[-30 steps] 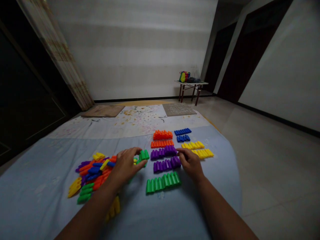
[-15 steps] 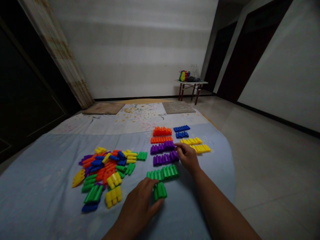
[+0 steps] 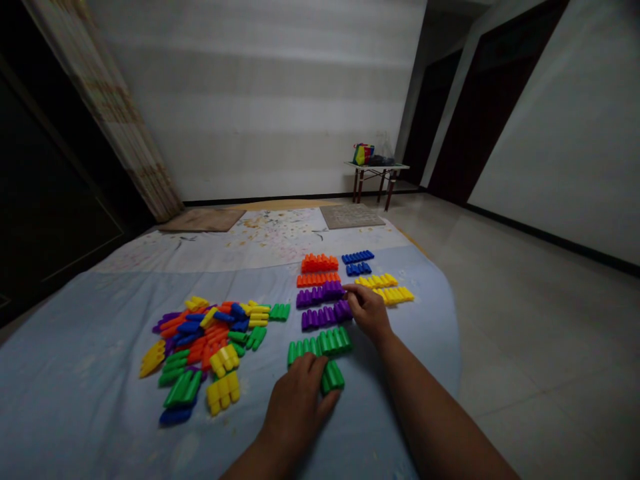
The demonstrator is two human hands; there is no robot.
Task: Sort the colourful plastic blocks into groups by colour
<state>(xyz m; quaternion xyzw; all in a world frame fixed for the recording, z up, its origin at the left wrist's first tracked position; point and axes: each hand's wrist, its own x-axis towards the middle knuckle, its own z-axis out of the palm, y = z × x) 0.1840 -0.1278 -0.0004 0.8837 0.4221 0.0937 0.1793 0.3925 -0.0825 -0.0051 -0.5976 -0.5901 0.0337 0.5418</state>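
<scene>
My left hand (image 3: 297,399) grips a small green block (image 3: 333,377) of joined tubes between thumb and fingers, just in front of a green block row (image 3: 320,343). Fingers curled, my right hand (image 3: 369,309) has its fingertips at the right end of the farther purple block row (image 3: 320,294). Its thumb side is partly hidden, so how firmly it pinches the purple block is unclear. A second purple block row (image 3: 326,316) lies just in front of that one. Left of my hands is a mixed pile of coloured blocks (image 3: 210,337).
Beyond the purple rows lie orange block rows (image 3: 319,280) and blue block rows (image 3: 358,257). Yellow block rows (image 3: 393,295) sit right of my right hand. A blue cloth (image 3: 115,373) covers the surface, whose right edge drops to the tiled floor (image 3: 525,347).
My left hand has moved slightly right with the green block, which now sits nearer the right end of the green row. My right hand stays at the purple row. The view has shifted a little.
</scene>
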